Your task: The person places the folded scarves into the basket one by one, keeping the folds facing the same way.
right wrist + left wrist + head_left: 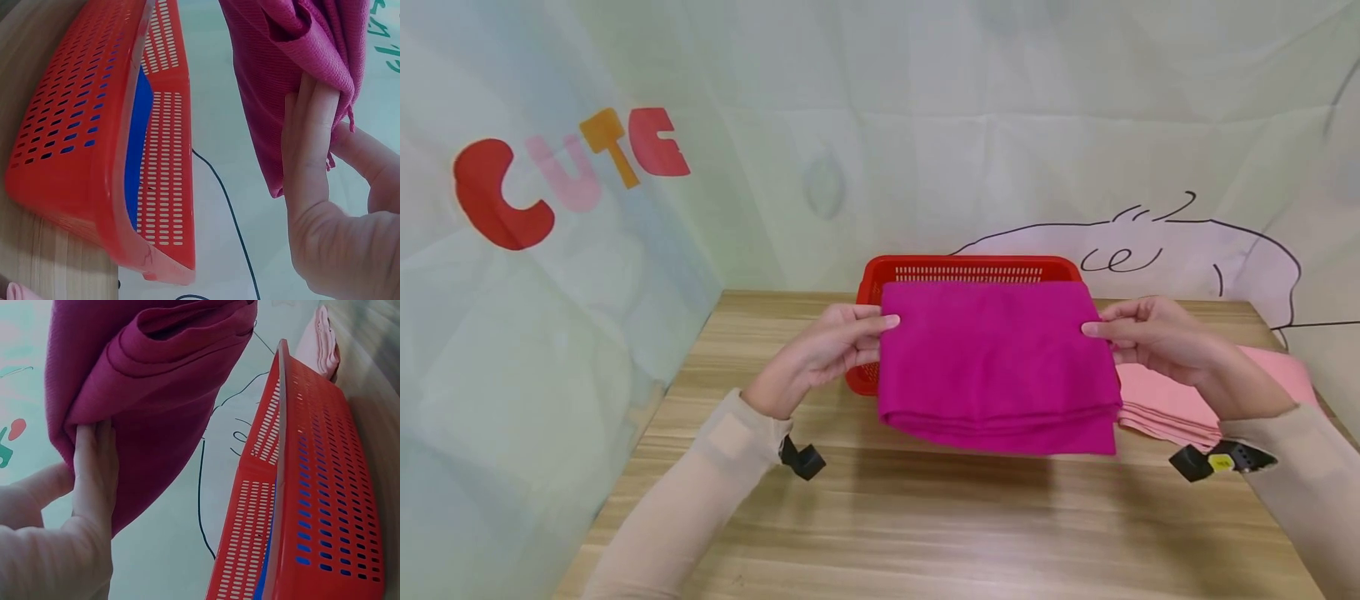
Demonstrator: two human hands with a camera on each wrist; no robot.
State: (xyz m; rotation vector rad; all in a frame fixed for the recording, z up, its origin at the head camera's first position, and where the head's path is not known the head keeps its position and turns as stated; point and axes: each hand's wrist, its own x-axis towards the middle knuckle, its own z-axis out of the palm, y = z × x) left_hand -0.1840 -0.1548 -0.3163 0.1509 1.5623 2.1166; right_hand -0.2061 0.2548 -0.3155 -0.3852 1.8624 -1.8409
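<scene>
A folded magenta cloth [992, 358] hangs in the air between both hands, in front of and above a red perforated basket [868, 292]. My left hand [827, 350] pinches its left edge, thumb on the near face and fingers behind. On the opposite edge my right hand [1165, 346] pinches in the same way. Several folded layers show along the cloth's lower edge and in the left wrist view of the cloth [156, 381]. Something blue [140, 137] lies inside the basket, seen in both wrist views; the cloth hides it in the head view.
A folded pink cloth [1168, 400] lies on the wooden table [955, 525] at the right, partly behind the right forearm. Behind the table hangs a printed backdrop [850, 150] with coloured letters and a line drawing, close to the basket's back.
</scene>
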